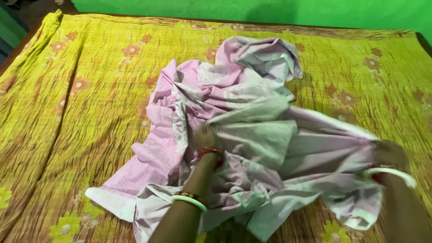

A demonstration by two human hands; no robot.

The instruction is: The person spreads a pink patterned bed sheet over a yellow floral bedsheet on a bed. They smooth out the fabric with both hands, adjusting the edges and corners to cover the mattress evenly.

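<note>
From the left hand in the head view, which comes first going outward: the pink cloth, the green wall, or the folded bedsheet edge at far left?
1. Pink cloth: gripped by the left hand.
2. Folded bedsheet edge: upper left corner.
3. Green wall: along the top, behind the bed.

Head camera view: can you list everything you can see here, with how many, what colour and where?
garment: one, pale pink and white, crumpled in the middle of the bed
bedsheet: one, yellow-green with orange and yellow flowers, wrinkled, covering the bed under the garment
wall: one, bright green, along the top edge beyond the bed
bangles: several, white, gold and red, on both wrists
left hand: one, at the centre, gripping a fold of the garment
right hand: one, blurred, at the right edge, grasping the garment's right side
</note>
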